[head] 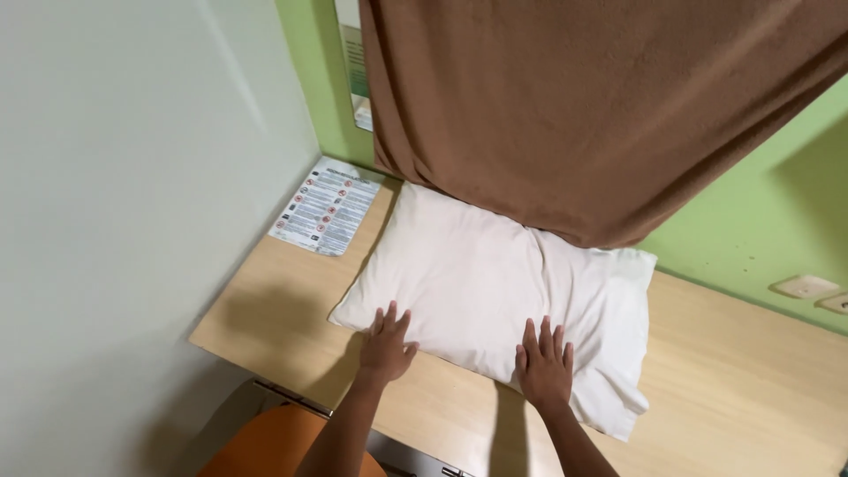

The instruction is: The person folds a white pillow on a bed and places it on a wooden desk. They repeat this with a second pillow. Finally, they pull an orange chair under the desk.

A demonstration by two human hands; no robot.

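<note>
A white pillow [495,291] lies flat on a light wooden desk [733,389]. My left hand [386,344] rests palm down with fingers spread on the pillow's near left edge. My right hand [544,364] presses flat on the pillow's near edge, toward its right end. Neither hand grips anything. A brown towel [583,106] hangs from above and covers the pillow's far edge.
A printed sheet with small pictograms [325,207] lies at the desk's far left corner. An orange chair [274,446] sits under the desk's near edge. The left wall is white, the back wall green, with wall sockets [808,287] at the right.
</note>
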